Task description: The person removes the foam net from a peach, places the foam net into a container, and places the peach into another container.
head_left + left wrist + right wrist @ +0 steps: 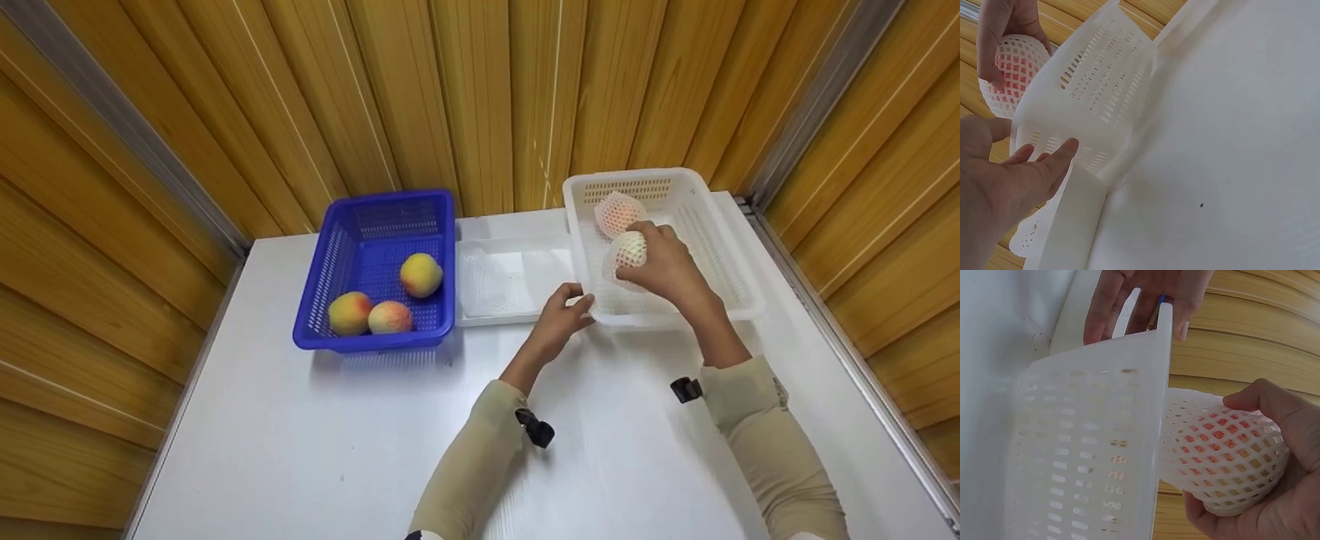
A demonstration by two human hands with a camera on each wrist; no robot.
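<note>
My right hand grips a peach in a white foam net over the white basket. Red and yellow skin shows through the mesh in the right wrist view, where thumb and fingers curl round the netted peach. A second netted peach lies toward the back of that basket. At the basket's front left corner is my left hand. In the left wrist view its fingers are fairly straight along the outside wall, with the thumb at the rim.
A blue basket on the left holds bare peaches, one at its right side and two near its front. Between the baskets stands a shallow white tray with whitish, translucent contents. Wood-patterned walls enclose the white table.
</note>
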